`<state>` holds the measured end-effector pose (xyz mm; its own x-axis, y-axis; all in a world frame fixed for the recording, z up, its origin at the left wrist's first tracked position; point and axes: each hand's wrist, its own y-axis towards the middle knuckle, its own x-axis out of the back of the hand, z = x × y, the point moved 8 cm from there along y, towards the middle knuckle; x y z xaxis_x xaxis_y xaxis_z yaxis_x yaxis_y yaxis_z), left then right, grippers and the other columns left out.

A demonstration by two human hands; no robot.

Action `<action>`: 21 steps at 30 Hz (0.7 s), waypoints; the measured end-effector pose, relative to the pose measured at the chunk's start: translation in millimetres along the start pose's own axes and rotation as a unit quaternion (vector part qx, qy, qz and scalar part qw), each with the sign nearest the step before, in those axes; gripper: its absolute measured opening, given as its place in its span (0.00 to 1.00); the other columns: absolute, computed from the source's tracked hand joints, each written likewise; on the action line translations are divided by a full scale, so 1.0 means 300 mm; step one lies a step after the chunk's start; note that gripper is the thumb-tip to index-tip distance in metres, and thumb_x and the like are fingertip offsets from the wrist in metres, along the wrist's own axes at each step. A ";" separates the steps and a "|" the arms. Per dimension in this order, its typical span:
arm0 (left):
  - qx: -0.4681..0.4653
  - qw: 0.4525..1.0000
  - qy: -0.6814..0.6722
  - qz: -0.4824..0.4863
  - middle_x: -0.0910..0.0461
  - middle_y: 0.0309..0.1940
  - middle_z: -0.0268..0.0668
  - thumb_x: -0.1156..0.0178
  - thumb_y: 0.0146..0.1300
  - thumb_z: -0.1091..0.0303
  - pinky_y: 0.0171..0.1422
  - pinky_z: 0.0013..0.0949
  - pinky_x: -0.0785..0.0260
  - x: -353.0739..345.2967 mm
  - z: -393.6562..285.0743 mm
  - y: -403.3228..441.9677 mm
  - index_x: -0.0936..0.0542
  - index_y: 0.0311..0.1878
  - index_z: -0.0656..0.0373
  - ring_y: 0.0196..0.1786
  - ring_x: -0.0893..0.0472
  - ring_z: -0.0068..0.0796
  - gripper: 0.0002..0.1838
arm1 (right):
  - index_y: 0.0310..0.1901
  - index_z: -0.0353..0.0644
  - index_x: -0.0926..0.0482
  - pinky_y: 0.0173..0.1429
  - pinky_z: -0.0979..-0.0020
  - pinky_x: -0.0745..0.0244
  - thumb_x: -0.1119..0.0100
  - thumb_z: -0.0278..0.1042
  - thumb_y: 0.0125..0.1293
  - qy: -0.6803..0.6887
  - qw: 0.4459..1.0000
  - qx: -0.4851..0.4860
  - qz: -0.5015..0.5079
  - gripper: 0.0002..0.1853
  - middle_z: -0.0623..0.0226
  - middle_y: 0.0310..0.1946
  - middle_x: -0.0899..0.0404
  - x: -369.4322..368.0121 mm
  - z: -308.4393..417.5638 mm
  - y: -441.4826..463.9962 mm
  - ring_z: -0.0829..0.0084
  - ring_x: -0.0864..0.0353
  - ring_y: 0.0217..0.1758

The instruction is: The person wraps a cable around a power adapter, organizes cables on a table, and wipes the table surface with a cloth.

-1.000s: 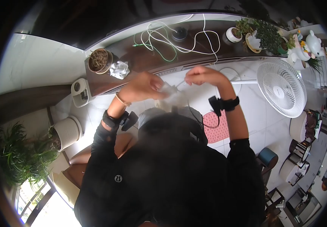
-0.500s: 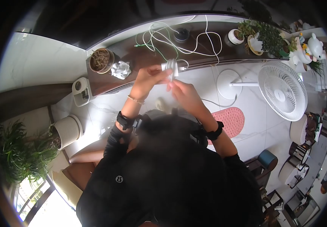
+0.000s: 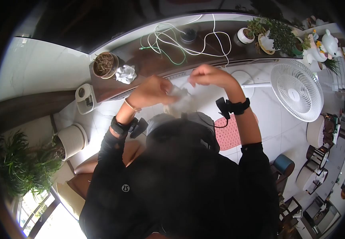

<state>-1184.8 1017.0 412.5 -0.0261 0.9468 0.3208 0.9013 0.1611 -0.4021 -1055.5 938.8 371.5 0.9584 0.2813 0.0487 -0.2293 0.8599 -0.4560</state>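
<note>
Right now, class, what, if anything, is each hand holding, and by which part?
The left hand appears to hold a blurred white object; which part it grips is unclear. Whether the right hand holds anything cannot be told.

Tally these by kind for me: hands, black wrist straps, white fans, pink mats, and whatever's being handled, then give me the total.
Hands: 2 (left hand, right hand)
Black wrist straps: 2
White fan: 1
Pink mat: 1
Blurred white item at the left hand: 1
Total: 7
</note>
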 end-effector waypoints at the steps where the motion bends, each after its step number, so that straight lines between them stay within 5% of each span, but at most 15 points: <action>1: 0.014 0.996 0.071 -0.048 0.22 0.16 0.35 0.30 0.48 0.60 0.28 0.24 0.33 0.014 0.016 0.005 0.18 0.31 0.66 0.23 0.24 0.17 0.17 | 0.32 0.38 0.20 0.26 0.83 0.43 0.44 0.40 0.66 0.020 1.000 0.003 -0.015 0.13 0.79 0.17 0.31 0.015 0.044 -0.008 0.87 0.36 0.21; 7: 0.001 0.941 -0.027 -0.337 0.21 0.17 0.38 0.27 0.46 0.56 0.31 0.27 0.30 0.121 0.058 -0.001 0.17 0.32 0.66 0.22 0.22 0.20 0.21 | 0.41 0.38 0.23 0.28 0.79 0.34 0.51 0.39 0.71 0.067 0.964 0.057 -0.250 0.13 0.75 0.18 0.29 -0.106 0.160 -0.052 0.85 0.32 0.22; 8: -0.034 0.930 -0.044 -0.364 0.18 0.21 0.38 0.29 0.51 0.56 0.33 0.26 0.28 0.121 0.117 0.022 0.17 0.37 0.68 0.25 0.20 0.22 0.21 | 0.40 0.39 0.23 0.28 0.78 0.34 0.52 0.39 0.72 0.096 0.960 0.047 -0.258 0.13 0.74 0.18 0.29 -0.150 0.183 -0.073 0.84 0.32 0.21; 12: 0.020 0.892 -0.370 -0.258 0.17 0.38 0.40 0.38 0.64 0.63 0.42 0.24 0.24 0.069 0.138 0.037 0.21 0.46 0.72 0.34 0.18 0.25 0.18 | 0.38 0.36 0.24 0.26 0.71 0.33 0.54 0.34 0.72 0.041 0.925 0.108 -0.362 0.11 0.64 0.19 0.24 -0.190 0.155 -0.067 0.74 0.26 0.19; 15: -0.005 0.842 -0.515 -0.163 0.18 0.40 0.40 0.39 0.65 0.63 0.46 0.25 0.23 0.016 0.142 0.040 0.22 0.48 0.71 0.38 0.18 0.24 0.18 | 0.37 0.36 0.25 0.26 0.69 0.34 0.51 0.33 0.71 -0.006 0.899 0.119 -0.422 0.10 0.62 0.20 0.24 -0.189 0.146 -0.079 0.72 0.27 0.19; 21: -0.021 0.847 -0.520 -0.110 0.21 0.48 0.48 0.44 0.69 0.66 0.57 0.31 0.23 0.002 0.117 0.012 0.29 0.53 0.72 0.48 0.17 0.34 0.18 | 0.38 0.34 0.23 0.26 0.76 0.39 0.49 0.34 0.71 0.064 0.917 0.116 -0.377 0.10 0.68 0.20 0.25 -0.196 0.130 -0.081 0.82 0.35 0.19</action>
<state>-1196.7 1028.1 381.0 -0.5420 0.6322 -0.5537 0.8394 0.3752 -0.3932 -1113.0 918.0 414.5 0.8682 -0.4692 0.1614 0.4903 0.8612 -0.1341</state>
